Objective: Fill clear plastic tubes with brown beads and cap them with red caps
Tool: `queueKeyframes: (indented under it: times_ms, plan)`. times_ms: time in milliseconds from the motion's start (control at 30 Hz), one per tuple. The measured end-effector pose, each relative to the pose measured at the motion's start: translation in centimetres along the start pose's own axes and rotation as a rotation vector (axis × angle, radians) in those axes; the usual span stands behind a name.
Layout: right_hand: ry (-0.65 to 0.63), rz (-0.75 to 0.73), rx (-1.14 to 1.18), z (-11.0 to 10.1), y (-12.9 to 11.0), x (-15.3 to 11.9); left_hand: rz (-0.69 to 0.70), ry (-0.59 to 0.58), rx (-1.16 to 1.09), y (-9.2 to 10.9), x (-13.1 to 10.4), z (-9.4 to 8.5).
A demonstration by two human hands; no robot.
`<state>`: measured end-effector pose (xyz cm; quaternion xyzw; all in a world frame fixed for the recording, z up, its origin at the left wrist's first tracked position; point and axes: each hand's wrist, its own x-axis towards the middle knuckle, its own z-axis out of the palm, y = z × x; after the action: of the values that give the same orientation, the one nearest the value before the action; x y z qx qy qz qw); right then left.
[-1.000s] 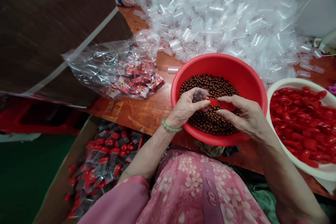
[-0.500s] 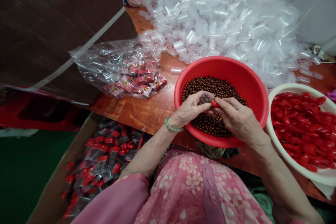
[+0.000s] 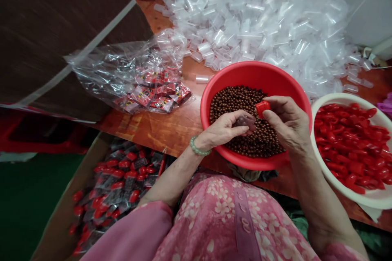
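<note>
Over a red basin (image 3: 294, 102) of small brown balls (image 3: 239, 98), my left hand (image 3: 225, 129) has its fingers round a clear container (image 3: 245, 121) with dark balls inside. A green bead bracelet (image 3: 199, 147) circles the left wrist. To the right, my right hand (image 3: 288, 124) pinches a red plastic cap (image 3: 262, 108) between thumb and fingers, apart from the container. More red caps (image 3: 349, 147) fill a white basin (image 3: 318, 163) at the right.
Clear plastic containers (image 3: 245, 20) are heaped at the back. A plastic bag of red packets (image 3: 153, 89) lies left of the basin. Below it, a cardboard box (image 3: 61, 212) holds filled, red-capped containers (image 3: 116, 183). A large brown box (image 3: 61, 28) stands at upper left.
My right hand has moved right and up, away from the container, with the red cap now plainly visible in its fingers. The left hand still holds the container. The view has shifted slightly.
</note>
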<state>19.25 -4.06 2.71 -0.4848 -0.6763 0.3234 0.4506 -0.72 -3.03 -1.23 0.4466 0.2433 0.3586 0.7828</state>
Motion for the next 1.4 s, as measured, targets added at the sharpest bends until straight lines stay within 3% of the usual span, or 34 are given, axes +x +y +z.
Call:
queueKeyframes:
  times_ms: [233, 633, 1000, 1133, 1267, 1400]
  plan:
    - [-0.042, -0.059, -0.128, 1.0, 0.4, -0.5, 0.016, -0.005, 0.022, -0.2, 0.0, -0.3]
    - [-0.174, -0.238, -0.291, 0.5, -0.7, 0.5, -0.021, 0.031, 0.235, 0.5, -0.3, 0.0]
    - [-0.3, -0.344, -0.421, 0.4, -0.9, 0.7, -0.044, 0.029, 0.208, 0.4, -0.3, -0.1]
    - [-0.368, -0.387, -0.537, 1.3, -0.5, 0.0, -0.023, 0.076, 0.138, 0.2, -0.1, -0.2]
    - [-0.278, -0.353, -0.742, 3.1, -0.3, -0.6, -0.013, 0.113, -0.066, -0.2, 0.4, 0.1]
    - [-0.192, -0.454, -0.866, 3.9, -0.1, -0.6, 0.027, 0.114, -0.13, -0.3, 0.7, 0.4]
